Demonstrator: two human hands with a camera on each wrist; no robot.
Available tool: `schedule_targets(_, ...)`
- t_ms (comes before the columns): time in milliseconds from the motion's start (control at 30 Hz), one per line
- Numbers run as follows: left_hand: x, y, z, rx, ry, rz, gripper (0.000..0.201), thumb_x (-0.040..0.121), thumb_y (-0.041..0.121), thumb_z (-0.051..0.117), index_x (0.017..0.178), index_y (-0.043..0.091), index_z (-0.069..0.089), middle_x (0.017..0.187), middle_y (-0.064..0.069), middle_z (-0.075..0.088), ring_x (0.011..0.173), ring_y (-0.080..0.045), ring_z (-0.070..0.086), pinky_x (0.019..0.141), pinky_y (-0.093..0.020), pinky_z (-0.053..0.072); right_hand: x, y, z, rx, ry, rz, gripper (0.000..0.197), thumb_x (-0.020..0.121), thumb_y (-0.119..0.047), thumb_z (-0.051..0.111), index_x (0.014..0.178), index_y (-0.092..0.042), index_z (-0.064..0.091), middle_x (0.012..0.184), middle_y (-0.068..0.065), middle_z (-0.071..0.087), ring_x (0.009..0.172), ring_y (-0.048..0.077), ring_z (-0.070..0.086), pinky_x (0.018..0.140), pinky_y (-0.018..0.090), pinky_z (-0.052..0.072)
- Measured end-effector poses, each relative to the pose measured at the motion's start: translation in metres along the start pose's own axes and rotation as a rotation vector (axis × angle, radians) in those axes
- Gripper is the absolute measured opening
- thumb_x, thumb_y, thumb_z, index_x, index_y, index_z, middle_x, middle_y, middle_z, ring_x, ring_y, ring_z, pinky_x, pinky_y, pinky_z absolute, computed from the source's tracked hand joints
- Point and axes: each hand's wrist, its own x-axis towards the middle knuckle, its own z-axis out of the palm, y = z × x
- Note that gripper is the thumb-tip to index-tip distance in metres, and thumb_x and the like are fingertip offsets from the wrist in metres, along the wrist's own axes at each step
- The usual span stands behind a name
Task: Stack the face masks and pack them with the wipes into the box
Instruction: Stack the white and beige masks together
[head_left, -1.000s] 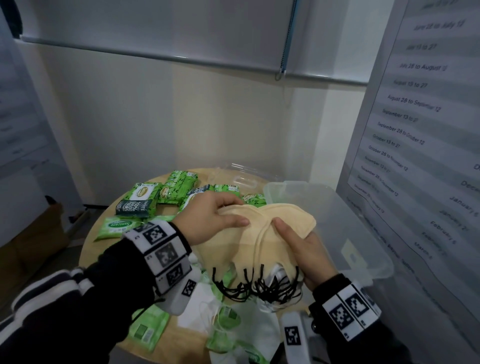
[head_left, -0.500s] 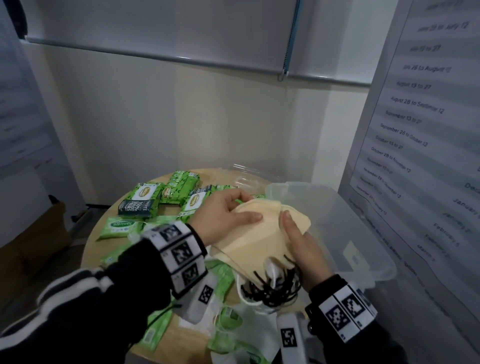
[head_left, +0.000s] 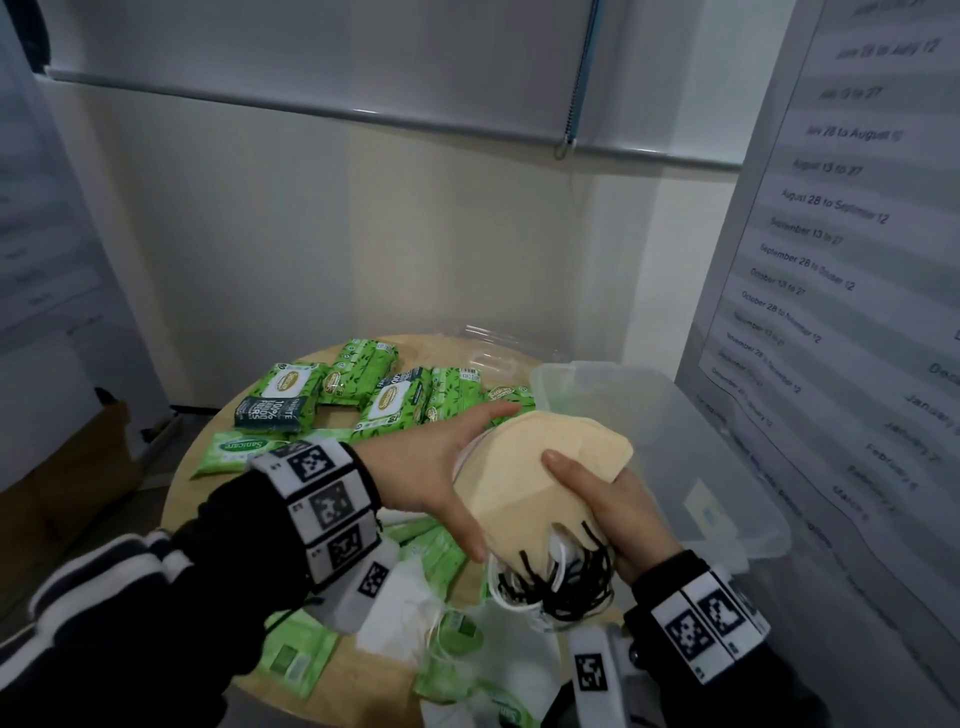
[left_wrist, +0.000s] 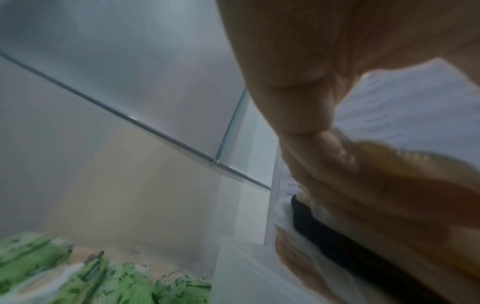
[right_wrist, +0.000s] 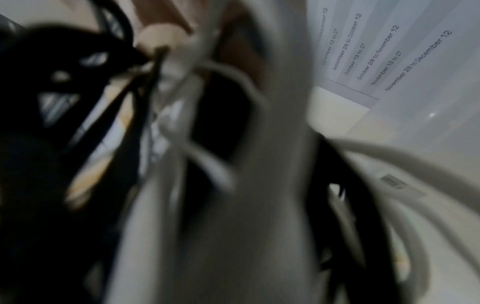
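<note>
A stack of face masks (head_left: 524, 467), beige on top with black and white ear loops (head_left: 566, 587) hanging from its near end, is held tilted above the near left corner of the clear plastic box (head_left: 597, 366). My left hand (head_left: 436, 467) grips the stack's left side, fingers along its far edge. My right hand (head_left: 618, 509) grips the right side, thumb on top. Green wipes packs (head_left: 291, 387) lie on the round wooden table (head_left: 374, 691). The left wrist view shows my fingers (left_wrist: 324, 164) curled on the beige stack (left_wrist: 415, 185). Blurred ear loops (right_wrist: 207, 144) fill the right wrist view.
Loose white masks (head_left: 395, 613) and small green sachets (head_left: 296, 660) lie on the near part of the table. A clear lid (head_left: 493, 353) lies behind the box. A poster with dates (head_left: 831, 260) hangs close on the right, and a wall stands behind the table.
Both hands have lifted and tilted the mask stack and carried it right, toward the box. My left hand slid from the top of the stack to its left side.
</note>
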Motion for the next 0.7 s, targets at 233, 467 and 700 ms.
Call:
schedule_targets(233, 0.003, -0.002, 0.007, 0.158, -0.022, -0.02, 0.13, 0.055, 0.008, 0.088, 0.143, 0.039, -0.003, 0.122, 0.005, 0.054, 0.108, -0.013, 0.054, 0.086, -0.017, 0.046, -0.001, 0.002, 0.005, -0.023, -0.078, 0.061, 0.044, 0.07, -0.03, 0.077, 0.109, -0.011, 0.065, 0.104, 0.01, 0.072, 0.093, 0.021, 0.07, 0.071, 0.03, 0.055)
schedule_targets(467, 0.006, 0.002, 0.015, 0.126, 0.083, 0.034, 0.113, 0.058, 0.008, 0.086, 0.14, 0.034, 0.012, 0.105, 0.005, 0.054, 0.082, -0.009, 0.059, 0.062, -0.009, 0.045, -0.003, 0.002, 0.009, -0.015, -0.131, 0.061, 0.038, 0.072, -0.024, 0.069, 0.107, -0.01, 0.064, 0.097, 0.01, 0.073, 0.084, 0.02, 0.071, 0.065, 0.028, 0.056)
schedule_targets(700, 0.006, -0.004, 0.012, -0.223, 0.169, 0.015, 0.113, 0.055, -0.009, 0.083, 0.138, 0.035, 0.021, 0.108, -0.003, 0.048, 0.094, -0.026, 0.064, 0.08, -0.042, 0.056, -0.001, 0.005, 0.002, -0.012, -0.069, 0.036, 0.033, 0.073, -0.023, 0.069, 0.103, -0.011, 0.066, 0.096, 0.01, 0.074, 0.084, 0.02, 0.071, 0.065, 0.029, 0.056)
